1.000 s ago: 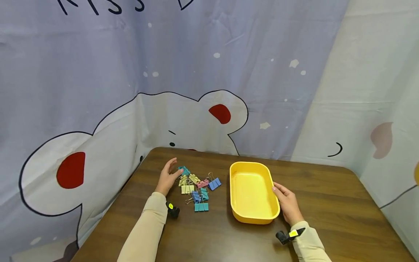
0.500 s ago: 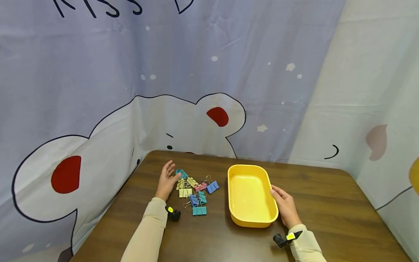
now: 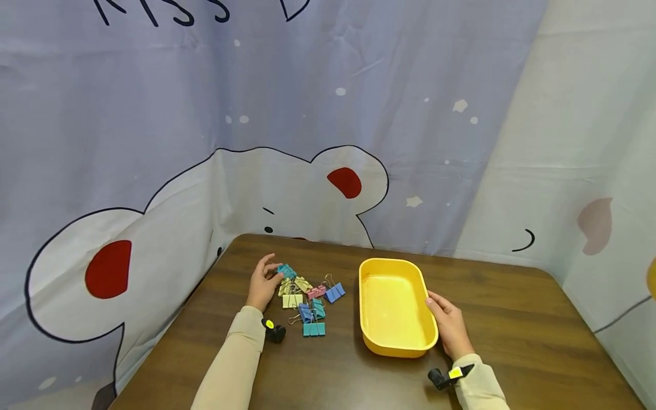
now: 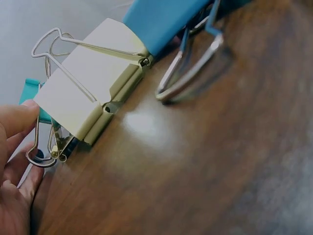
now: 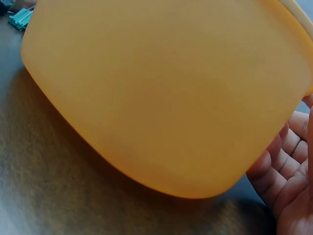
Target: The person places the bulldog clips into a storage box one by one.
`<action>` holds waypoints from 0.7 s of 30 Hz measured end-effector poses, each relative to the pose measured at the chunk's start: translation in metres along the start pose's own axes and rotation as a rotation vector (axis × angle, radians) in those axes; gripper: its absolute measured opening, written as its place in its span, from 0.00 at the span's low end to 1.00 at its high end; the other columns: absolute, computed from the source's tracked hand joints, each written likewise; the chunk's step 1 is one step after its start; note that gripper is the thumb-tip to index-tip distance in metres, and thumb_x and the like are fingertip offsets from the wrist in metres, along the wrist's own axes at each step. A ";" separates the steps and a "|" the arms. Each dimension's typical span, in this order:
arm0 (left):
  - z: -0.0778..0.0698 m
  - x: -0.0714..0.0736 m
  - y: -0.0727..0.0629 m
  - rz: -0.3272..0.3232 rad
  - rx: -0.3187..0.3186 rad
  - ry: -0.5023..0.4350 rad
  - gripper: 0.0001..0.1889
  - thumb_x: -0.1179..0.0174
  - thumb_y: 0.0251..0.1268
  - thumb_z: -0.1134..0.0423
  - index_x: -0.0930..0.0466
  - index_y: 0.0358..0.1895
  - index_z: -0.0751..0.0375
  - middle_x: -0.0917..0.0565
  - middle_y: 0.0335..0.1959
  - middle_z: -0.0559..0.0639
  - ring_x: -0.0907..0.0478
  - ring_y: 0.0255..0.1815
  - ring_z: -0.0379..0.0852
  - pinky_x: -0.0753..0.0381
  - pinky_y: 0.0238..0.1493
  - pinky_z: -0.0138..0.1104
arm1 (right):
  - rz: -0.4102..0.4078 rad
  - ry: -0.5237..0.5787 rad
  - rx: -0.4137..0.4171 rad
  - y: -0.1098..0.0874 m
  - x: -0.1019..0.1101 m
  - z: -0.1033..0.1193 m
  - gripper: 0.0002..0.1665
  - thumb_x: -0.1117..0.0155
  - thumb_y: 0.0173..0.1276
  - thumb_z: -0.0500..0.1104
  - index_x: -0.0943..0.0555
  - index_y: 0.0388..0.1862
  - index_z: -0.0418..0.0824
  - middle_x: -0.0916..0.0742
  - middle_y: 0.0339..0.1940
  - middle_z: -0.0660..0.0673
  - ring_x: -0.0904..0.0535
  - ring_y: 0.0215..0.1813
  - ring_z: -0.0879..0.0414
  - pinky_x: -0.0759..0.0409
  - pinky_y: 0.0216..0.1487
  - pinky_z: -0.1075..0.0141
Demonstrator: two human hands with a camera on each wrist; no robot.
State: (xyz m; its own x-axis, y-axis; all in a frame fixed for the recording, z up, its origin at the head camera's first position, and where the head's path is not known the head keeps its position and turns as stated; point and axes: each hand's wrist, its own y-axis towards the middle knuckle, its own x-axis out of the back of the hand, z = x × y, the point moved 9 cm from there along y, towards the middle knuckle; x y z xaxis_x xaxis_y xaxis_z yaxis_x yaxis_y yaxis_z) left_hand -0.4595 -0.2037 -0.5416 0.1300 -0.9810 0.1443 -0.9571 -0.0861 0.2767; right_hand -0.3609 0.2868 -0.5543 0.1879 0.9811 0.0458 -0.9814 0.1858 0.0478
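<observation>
At the back left of a pile of binder clips, my left hand (image 3: pixel 262 287) pinches a teal binder clip (image 3: pixel 286 271) between thumb and fingers. In the left wrist view the thumb lies at the teal clip (image 4: pixel 30 93), partly behind a pale yellow binder clip (image 4: pixel 88 78). My right hand (image 3: pixel 449 326) grips the right side of a yellow plastic tub (image 3: pixel 431 336), thumb at the rim and fingers on the outer side. Nothing lies inside the tub. The right wrist view is mostly filled by the tub's outer surface (image 5: pixel 161 98), fingers curling behind its edge.
Nearer in the pile lie a pale yellow clip (image 3: pixel 292 301), a pink clip (image 3: pixel 316 292), blue clips (image 3: pixel 335 292) and another teal clip (image 3: pixel 314 329). The brown wooden table (image 3: pixel 328 381) meets a printed curtain (image 3: pixel 287 188) at the back.
My left fingers have curled in from a more spread pose and come together at the teal clip. The right hand keeps its grip on the tub, and the view shifts slightly.
</observation>
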 end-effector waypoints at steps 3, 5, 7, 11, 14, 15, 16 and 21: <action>0.000 0.000 0.000 -0.017 -0.008 -0.005 0.31 0.38 0.69 0.74 0.35 0.73 0.57 0.18 0.56 0.64 0.25 0.62 0.59 0.33 0.70 0.52 | -0.007 -0.004 0.001 -0.001 0.001 0.000 0.33 0.42 0.78 0.51 0.28 0.71 0.30 0.20 0.65 0.33 0.16 0.49 0.63 0.17 0.47 0.70; 0.000 0.001 0.000 -0.031 -0.014 -0.015 0.30 0.38 0.69 0.74 0.35 0.73 0.58 0.18 0.56 0.65 0.25 0.62 0.59 0.33 0.70 0.53 | -0.011 0.004 0.006 -0.002 0.000 0.000 0.32 0.42 0.79 0.51 0.28 0.71 0.30 0.21 0.66 0.33 0.16 0.49 0.63 0.17 0.47 0.70; 0.000 0.004 0.000 -0.053 -0.013 -0.032 0.30 0.38 0.69 0.74 0.34 0.72 0.58 0.18 0.56 0.65 0.26 0.62 0.59 0.32 0.69 0.52 | -0.012 0.005 0.010 -0.003 0.000 0.000 0.32 0.42 0.79 0.51 0.28 0.71 0.31 0.21 0.66 0.33 0.16 0.49 0.63 0.17 0.47 0.70; 0.001 0.010 -0.002 -0.100 -0.009 -0.076 0.30 0.38 0.69 0.74 0.34 0.72 0.57 0.18 0.55 0.66 0.25 0.59 0.57 0.27 0.63 0.44 | -0.009 0.000 0.015 -0.004 -0.002 -0.001 0.31 0.42 0.79 0.50 0.28 0.71 0.31 0.20 0.65 0.33 0.16 0.48 0.63 0.17 0.47 0.70; 0.002 0.013 -0.002 -0.124 -0.018 -0.095 0.29 0.37 0.69 0.73 0.34 0.71 0.57 0.18 0.56 0.65 0.24 0.57 0.54 0.25 0.56 0.33 | -0.011 0.001 0.027 -0.004 -0.002 -0.001 0.31 0.42 0.79 0.49 0.28 0.70 0.30 0.19 0.64 0.34 0.16 0.49 0.62 0.16 0.46 0.70; 0.003 0.014 -0.002 -0.130 -0.020 -0.101 0.29 0.37 0.69 0.72 0.34 0.71 0.56 0.18 0.56 0.65 0.23 0.56 0.53 0.24 0.54 0.29 | -0.015 0.001 0.031 -0.004 -0.001 -0.001 0.31 0.42 0.79 0.49 0.28 0.70 0.29 0.18 0.63 0.35 0.16 0.49 0.62 0.16 0.46 0.70; 0.003 0.014 -0.001 -0.133 -0.024 -0.104 0.29 0.37 0.69 0.72 0.33 0.71 0.56 0.18 0.56 0.65 0.23 0.55 0.52 0.24 0.52 0.27 | -0.018 0.001 0.036 -0.004 -0.001 -0.001 0.31 0.42 0.79 0.49 0.28 0.70 0.29 0.18 0.62 0.36 0.16 0.49 0.62 0.16 0.46 0.70; 0.002 0.018 -0.002 -0.168 -0.032 -0.120 0.28 0.37 0.70 0.71 0.33 0.71 0.56 0.17 0.56 0.63 0.23 0.54 0.48 0.26 0.52 0.24 | -0.022 0.006 0.049 -0.003 0.000 0.001 0.32 0.41 0.78 0.50 0.27 0.69 0.28 0.16 0.60 0.38 0.15 0.48 0.61 0.16 0.45 0.70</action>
State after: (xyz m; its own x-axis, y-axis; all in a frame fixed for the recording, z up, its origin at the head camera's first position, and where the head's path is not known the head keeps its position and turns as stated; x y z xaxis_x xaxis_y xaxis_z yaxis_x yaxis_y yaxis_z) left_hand -0.4560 -0.2217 -0.5419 0.2533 -0.9672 -0.0196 -0.9157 -0.2462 0.3177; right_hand -0.3580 0.2866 -0.5534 0.2090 0.9772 0.0385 -0.9740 0.2045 0.0975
